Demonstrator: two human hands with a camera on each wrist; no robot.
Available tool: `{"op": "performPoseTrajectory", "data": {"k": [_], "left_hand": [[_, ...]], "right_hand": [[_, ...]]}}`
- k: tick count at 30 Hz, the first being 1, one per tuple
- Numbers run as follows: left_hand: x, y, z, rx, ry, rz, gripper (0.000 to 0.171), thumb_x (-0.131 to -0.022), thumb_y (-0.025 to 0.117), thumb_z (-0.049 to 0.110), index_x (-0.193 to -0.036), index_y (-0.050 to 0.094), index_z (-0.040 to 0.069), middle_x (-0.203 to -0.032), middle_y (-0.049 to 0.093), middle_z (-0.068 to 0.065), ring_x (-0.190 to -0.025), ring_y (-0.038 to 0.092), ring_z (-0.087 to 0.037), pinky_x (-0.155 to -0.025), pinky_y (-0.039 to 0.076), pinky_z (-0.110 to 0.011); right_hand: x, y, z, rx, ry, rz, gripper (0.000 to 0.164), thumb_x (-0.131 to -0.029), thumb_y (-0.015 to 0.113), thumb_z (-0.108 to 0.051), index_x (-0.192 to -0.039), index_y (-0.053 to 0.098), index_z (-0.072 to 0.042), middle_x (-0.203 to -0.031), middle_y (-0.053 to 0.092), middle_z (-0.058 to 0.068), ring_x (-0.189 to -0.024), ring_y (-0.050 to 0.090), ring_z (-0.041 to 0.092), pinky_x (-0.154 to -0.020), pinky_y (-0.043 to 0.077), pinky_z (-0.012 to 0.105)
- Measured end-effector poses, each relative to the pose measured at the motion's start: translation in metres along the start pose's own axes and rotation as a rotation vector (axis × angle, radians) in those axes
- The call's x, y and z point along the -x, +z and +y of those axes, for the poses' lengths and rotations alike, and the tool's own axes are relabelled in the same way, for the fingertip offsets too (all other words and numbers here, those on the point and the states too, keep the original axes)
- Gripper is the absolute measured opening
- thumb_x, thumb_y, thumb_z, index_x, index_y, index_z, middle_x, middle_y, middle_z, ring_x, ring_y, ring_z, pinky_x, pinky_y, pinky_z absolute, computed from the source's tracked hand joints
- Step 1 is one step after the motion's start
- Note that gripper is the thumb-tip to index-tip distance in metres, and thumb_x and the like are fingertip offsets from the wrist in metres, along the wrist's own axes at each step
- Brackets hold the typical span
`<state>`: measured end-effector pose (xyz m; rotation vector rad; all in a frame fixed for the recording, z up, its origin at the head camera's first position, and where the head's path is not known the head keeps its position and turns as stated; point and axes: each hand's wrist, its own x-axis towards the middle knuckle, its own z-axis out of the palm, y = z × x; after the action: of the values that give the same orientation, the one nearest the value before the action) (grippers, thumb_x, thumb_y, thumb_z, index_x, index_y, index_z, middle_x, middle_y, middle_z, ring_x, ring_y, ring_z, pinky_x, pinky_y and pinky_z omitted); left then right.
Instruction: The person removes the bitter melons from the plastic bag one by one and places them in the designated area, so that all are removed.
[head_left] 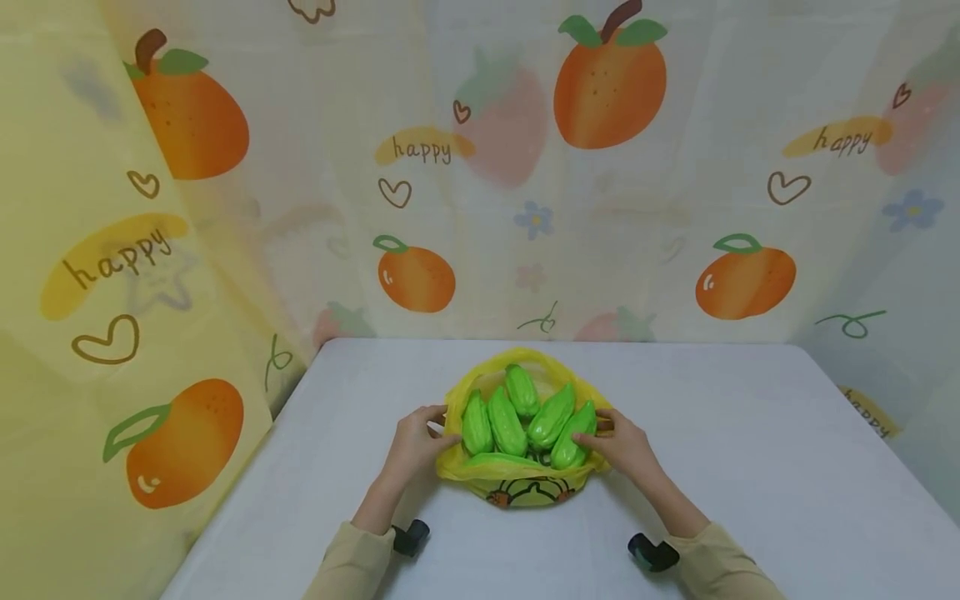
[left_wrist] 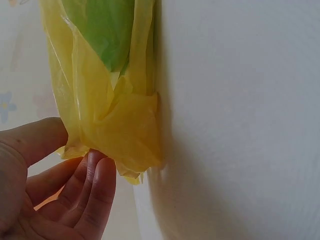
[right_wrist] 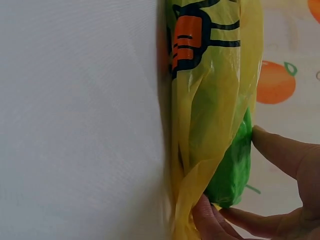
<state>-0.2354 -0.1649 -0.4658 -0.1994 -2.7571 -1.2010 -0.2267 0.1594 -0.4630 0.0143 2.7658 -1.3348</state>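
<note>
Fruit-printed cloth [head_left: 600,200] hangs behind a white surface [head_left: 735,417], where an open yellow bag [head_left: 472,477] full of green vegetables [head_left: 507,421] lies between two hands.
Left hand [head_left: 415,437] holds the left edge of the bag between thumb and fingers; right hand [head_left: 622,442] pinches the rightmost vegetable [head_left: 568,452] at the opposite side, its thumb upon the green skin. All vegetables rest inside the bag, close together, and dark bands [head_left: 411,538] are at both wrists.

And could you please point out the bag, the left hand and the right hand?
Bag [head_left: 534,495]: head view, on its printed front.
Left hand [head_left: 416,437]: head view, on the back of the hand.
Right hand [head_left: 627,443]: head view, on the back of the hand.
</note>
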Motion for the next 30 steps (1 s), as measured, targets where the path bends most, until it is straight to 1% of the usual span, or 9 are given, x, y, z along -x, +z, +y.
{"op": "performPoseTrajectory", "data": {"k": [1, 9, 18, 23, 30], "left_hand": [[0.0005, 0.0000, -0.0001, 0.008, -0.014, -0.001, 0.050, -0.076, 0.079, 0.016, -0.121, 0.062, 0.001, -0.099, 0.066, -0.011, -0.073, 0.061, -0.015, -0.061, 0.052, -0.024], [-0.0001, 0.0017, -0.0030, 0.019, -0.031, -0.008, 0.049, -0.077, 0.078, 0.015, -0.122, 0.062, 0.002, -0.101, 0.066, -0.011, -0.073, 0.061, -0.014, -0.061, 0.052, -0.023], [-0.0001, 0.0002, -0.0013, 0.029, -0.042, -0.007, 0.050, -0.077, 0.078, 0.014, -0.122, 0.062, 0.002, -0.101, 0.066, -0.012, -0.074, 0.062, -0.015, -0.061, 0.053, -0.024], [0.0009, -0.0009, -0.0007, 0.039, -0.047, -0.001, 0.049, -0.076, 0.078, 0.013, -0.122, 0.062, 0.002, -0.101, 0.066, -0.012, -0.073, 0.062, -0.015, -0.060, 0.053, -0.024], [-0.0001, -0.0011, 0.0004, 0.045, -0.034, -0.003, 0.048, -0.076, 0.078, 0.013, -0.121, 0.062, 0.002, -0.101, 0.066, -0.012, -0.072, 0.062, -0.015, -0.060, 0.053, -0.024]], "right_hand": [[0.0001, 0.0000, -0.0001, 0.000, 0.002, -0.006, 0.075, -0.081, 0.073, -0.038, -0.133, 0.044, 0.009, -0.119, 0.060, 0.028, -0.108, 0.059, 0.040, -0.084, 0.053, 0.043], [-0.0017, 0.0003, -0.0026, -0.029, 0.028, -0.040, 0.075, -0.080, 0.075, -0.035, -0.133, 0.043, 0.008, -0.119, 0.059, 0.029, -0.107, 0.060, 0.040, -0.079, 0.055, 0.040], [-0.0032, 0.0014, -0.0039, -0.085, 0.039, -0.053, 0.078, -0.078, 0.078, -0.031, -0.133, 0.040, 0.008, -0.122, 0.057, 0.031, -0.109, 0.060, 0.040, -0.081, 0.055, 0.039], [-0.0034, 0.0031, -0.0023, -0.095, 0.037, -0.042, 0.079, -0.075, 0.080, -0.030, -0.134, 0.040, 0.006, -0.122, 0.058, 0.031, -0.108, 0.060, 0.039, -0.081, 0.055, 0.038], [-0.0017, 0.0026, -0.0029, -0.089, 0.032, -0.019, 0.080, -0.074, 0.081, -0.032, -0.134, 0.041, 0.003, -0.123, 0.058, 0.029, -0.110, 0.059, 0.040, -0.081, 0.055, 0.039]]}}
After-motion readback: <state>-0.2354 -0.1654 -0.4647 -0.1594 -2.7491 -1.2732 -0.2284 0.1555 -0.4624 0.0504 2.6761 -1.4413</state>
